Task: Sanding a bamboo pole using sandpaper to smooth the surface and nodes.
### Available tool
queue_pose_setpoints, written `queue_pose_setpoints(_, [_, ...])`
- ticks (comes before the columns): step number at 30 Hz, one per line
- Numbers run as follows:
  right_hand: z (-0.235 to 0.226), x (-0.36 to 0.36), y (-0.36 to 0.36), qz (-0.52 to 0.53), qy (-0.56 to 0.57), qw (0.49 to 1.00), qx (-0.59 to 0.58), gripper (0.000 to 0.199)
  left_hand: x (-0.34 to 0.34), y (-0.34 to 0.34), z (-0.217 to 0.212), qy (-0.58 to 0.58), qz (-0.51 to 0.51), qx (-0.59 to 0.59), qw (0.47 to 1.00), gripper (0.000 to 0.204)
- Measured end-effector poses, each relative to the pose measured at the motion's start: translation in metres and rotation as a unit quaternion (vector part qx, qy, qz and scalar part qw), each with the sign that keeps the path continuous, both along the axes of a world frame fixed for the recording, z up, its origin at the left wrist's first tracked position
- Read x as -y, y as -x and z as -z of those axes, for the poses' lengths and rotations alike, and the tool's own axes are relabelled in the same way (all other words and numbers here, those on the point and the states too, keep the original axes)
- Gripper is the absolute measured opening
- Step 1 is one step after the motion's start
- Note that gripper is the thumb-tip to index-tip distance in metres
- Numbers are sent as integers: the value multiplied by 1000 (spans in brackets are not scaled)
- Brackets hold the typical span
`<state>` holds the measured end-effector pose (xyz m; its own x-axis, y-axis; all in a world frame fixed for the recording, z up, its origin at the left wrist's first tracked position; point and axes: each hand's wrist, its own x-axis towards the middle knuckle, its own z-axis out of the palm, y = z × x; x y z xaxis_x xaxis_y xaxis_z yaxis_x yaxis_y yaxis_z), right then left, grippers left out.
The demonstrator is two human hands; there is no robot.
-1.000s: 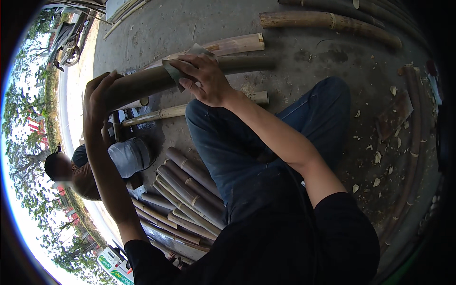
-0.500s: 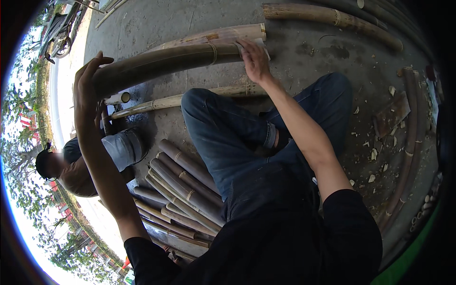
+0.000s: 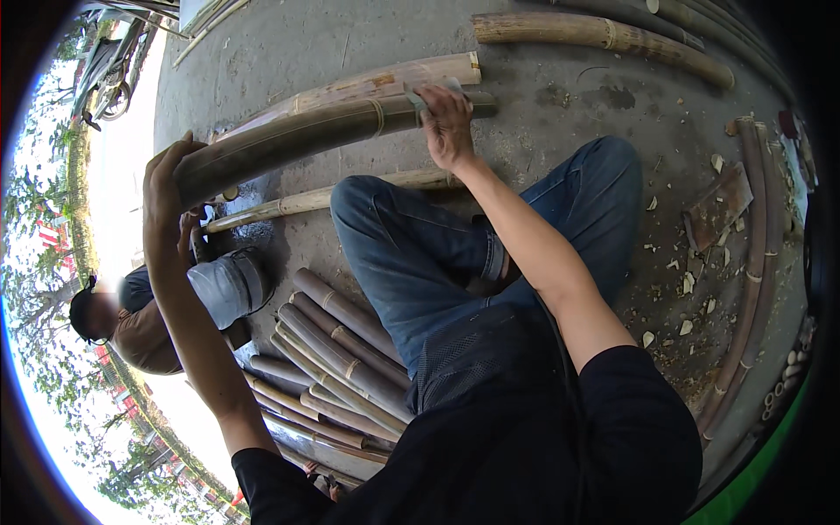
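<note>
A thick dark bamboo pole lies across in front of me, raised at its left end. My left hand is closed around that end, fingertips over the rim and palm against the cut face. Near the pole's right end, my right hand presses a thin pale grey-green sheet around the top of the bamboo. Whether the sheet is cloth or abrasive paper I cannot tell. Just beyond lies a lighter bamboo pole. A thinner tan pole rests on the ground between the dark pole and my knees.
Several cut bamboo lengths are piled by my left knee. A person in a dark cap sits at the left. Another thick pole lies at the far right. Chips and a flat brown piece lie to my right, beside long dark poles.
My right hand, with the sheet, has slid left along the dark pole, baring its right tip. My left hand still grips the other end, slightly lower in view.
</note>
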<state>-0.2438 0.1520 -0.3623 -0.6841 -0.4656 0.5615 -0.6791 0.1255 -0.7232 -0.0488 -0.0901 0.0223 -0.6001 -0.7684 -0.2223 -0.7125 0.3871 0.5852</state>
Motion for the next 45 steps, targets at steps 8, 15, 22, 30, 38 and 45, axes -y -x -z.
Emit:
queue_pose_setpoints(8, [25, -37, 54, -26, -221, 962, 160, 57, -6, 2, -5, -18, -9, 4, 1000, 51])
queue_pose_setpoints(15, [-125, 50, -58, -102, 51, 993, -12, 67, -12, 25, -23, -12, 21, 11, 1000, 48])
queue_pose_setpoints(22, [-49, 17, -28, -80, 1, 991, -111, 85, 3, -12, -20, -138, -44, 70, 987, 52])
queue_pose_setpoints(30, [38, -47, 80, -68, -328, 941, -45, 90, 46, -59, 31, -277, -165, 12, 947, 55])
queue_pose_setpoints(38, [25, -35, 62, -79, -298, 951, -39, 90, 31, -109, 70, -341, -130, -105, 925, 71])
queue_pose_setpoints(45, [7, -43, 57, -91, -319, 935, -128, 84, -23, -121, 111, -467, 98, -534, 698, 86])
